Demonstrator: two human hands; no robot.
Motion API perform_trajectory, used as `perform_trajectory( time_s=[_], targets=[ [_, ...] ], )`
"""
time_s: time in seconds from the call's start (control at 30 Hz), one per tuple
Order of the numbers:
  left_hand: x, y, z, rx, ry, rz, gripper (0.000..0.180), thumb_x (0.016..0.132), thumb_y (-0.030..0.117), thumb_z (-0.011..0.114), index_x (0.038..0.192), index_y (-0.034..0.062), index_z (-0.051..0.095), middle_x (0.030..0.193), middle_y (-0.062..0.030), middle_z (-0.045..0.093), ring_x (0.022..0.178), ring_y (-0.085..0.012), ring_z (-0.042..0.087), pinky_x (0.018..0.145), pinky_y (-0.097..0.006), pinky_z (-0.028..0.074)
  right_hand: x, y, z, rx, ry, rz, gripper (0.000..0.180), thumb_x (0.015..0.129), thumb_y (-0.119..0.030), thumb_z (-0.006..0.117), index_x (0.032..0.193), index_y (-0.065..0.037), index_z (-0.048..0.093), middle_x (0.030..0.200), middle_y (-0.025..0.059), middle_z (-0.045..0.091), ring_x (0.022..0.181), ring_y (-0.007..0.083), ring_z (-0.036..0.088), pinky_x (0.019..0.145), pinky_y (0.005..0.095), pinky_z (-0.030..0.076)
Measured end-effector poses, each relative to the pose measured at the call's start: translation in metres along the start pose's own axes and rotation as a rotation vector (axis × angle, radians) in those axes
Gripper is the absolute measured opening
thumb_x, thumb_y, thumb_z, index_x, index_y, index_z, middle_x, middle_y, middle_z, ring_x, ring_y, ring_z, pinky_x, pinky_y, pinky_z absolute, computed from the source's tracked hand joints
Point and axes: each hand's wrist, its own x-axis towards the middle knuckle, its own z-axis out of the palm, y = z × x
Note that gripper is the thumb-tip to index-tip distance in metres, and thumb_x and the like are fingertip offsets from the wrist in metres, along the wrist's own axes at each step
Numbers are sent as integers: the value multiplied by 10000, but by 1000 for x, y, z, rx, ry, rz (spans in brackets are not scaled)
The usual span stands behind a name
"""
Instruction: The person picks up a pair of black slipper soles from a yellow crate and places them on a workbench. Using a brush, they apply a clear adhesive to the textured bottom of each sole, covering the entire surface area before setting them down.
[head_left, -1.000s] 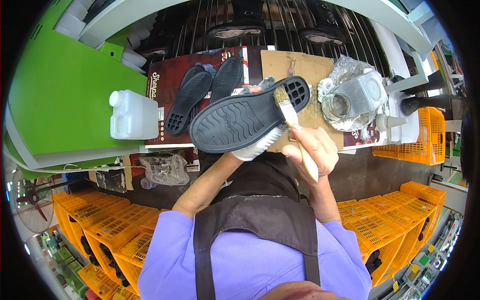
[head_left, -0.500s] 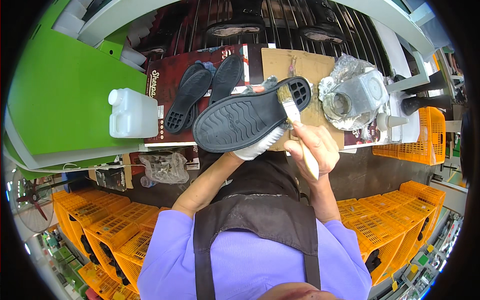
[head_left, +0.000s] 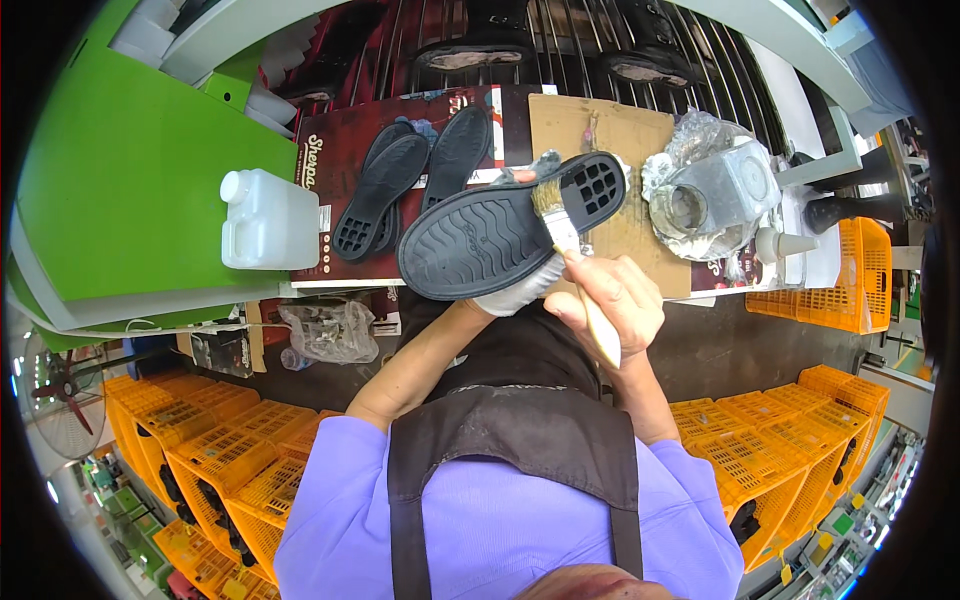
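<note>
Soles are lying about the tabletop (head_left: 610, 130), and the person is working over one of them. Going from nine o'clock across: a white plastic jug (head_left: 268, 220) is standing at the tabletop's left end, well apart from the work. Next, two spare black soles (head_left: 385, 195) are resting tread-up on a dark red board, near at hand. At the centre the left hand (head_left: 515, 292), in a pale glove, is clenching from beneath a black rubber sole (head_left: 505, 232), keeping it lifted off the tabletop and tilted, tread upward, so the brush can reach it. The tread is showing wavy ribs and a gridded heel. The right hand (head_left: 612, 300) is grasping a wooden-handled brush (head_left: 560, 228), its bristles touching the sole near the heel. At two o'clock a foil-wrapped pot (head_left: 712, 190) is sitting close by.
</note>
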Motion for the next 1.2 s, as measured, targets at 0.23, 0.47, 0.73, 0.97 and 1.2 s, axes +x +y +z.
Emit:
perform_trajectory(
  time_s=[0.23, 0.47, 0.73, 0.97, 1.2],
  targets=[
    [0, 8, 0, -120, 12, -15, 745, 713, 101, 779, 1304, 38, 331, 1265, -120, 466, 1148, -175, 487, 959, -306, 419, 0, -4, 6, 4, -7, -19, 425, 698, -295, 781, 1013, -36, 661, 728, 70, 646, 589, 176, 595, 512, 258, 460],
    [-1, -3, 0, -342, 2, -2, 659, 776, 106, 721, 1313, 44, 346, 1274, -132, 460, 1142, -188, 494, 966, -326, 431, -1, -6, 14, 39, -12, -41, 437, 696, -301, 782, 1022, -38, 655, 706, 63, 635, 563, 169, 573, 495, 259, 445],
    [1, -25, -18, -800, 140, -661, 596, 818, 188, 690, 1314, 59, 384, 1245, -116, 494, 1138, -175, 494, 971, -332, 422, -3, -7, 22, 116, 8, -41, 432, 703, -301, 778, 1008, -25, 646, 720, 75, 644, 542, 174, 567, 475, 262, 435],
    [-3, -14, -15, -728, 30, -584, 552, 857, 258, 643, 1306, 55, 395, 1252, -99, 491, 1140, -170, 490, 988, -321, 405, -2, -10, 25, 181, 14, -22, 409, 703, -284, 780, 981, -16, 647, 734, 89, 649, 542, 181, 574, 484, 265, 445],
    [-1, -11, -12, -780, 78, -783, 371, 959, 282, 433, 1239, 41, 466, 1241, -115, 521, 1091, -151, 536, 957, -311, 428, -5, -13, 28, 231, -15, 28, 402, 815, -350, 684, 957, 23, 645, 667, 99, 634, 552, 196, 596, 496, 272, 448]
  ],
)
